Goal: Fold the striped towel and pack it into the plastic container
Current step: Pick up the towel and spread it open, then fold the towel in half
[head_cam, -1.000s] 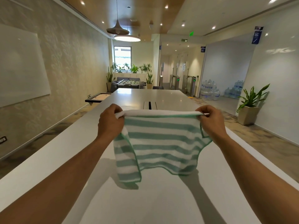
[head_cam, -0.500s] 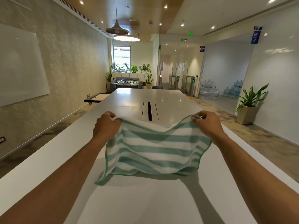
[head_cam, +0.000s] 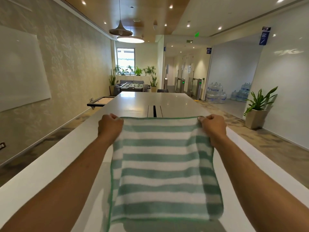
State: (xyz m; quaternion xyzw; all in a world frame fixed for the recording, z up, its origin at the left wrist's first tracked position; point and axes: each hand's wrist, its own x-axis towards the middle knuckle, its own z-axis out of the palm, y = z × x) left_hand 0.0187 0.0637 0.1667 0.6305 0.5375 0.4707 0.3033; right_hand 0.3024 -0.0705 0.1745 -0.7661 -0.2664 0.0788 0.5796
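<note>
A green-and-white striped towel [head_cam: 160, 166] is stretched out in front of me over the long white table [head_cam: 50, 164]. My left hand [head_cam: 109, 126] grips its far left corner and my right hand [head_cam: 213, 125] grips its far right corner, both fists closed on the cloth. The far edge is pulled taut between the hands, and the towel spreads toward me, its side edges curled and its near end blurred. No plastic container is in view.
The table runs far ahead, with a dark cable slot [head_cam: 154, 111] in its middle. A potted plant [head_cam: 256, 113] stands on the floor at the right; water bottles [head_cam: 215, 94] are stacked beyond. A low board [head_cam: 100, 102] sits at the left of the table.
The towel hung bunched and slack from my hands; now its far edge is pulled straight and the cloth has swung out toward me, spread to full length. My hands moved slightly apart.
</note>
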